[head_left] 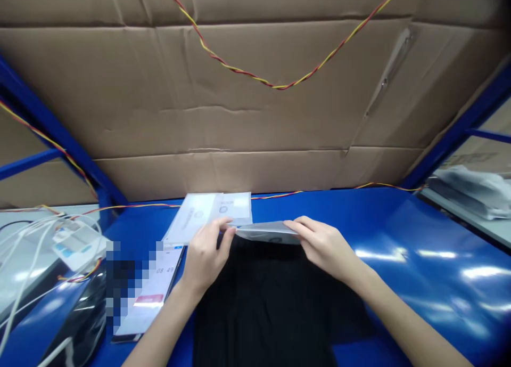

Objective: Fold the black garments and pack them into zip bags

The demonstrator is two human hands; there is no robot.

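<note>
The glossy blue tabletop (399, 298) supports a black cloth (263, 308), the reference for position. Over the cloth's far end, the left hand (207, 252) and right hand (325, 244) each have fingers clamped on opposite ends of a frosted bag (267, 233). Caution: thin film could slip from these edge grips; a low bag could drag the cloth. Beyond the cloth, to its left, lie printed sleeves (195, 215); farther beyond, a cardboard wall (259, 122).
</note>
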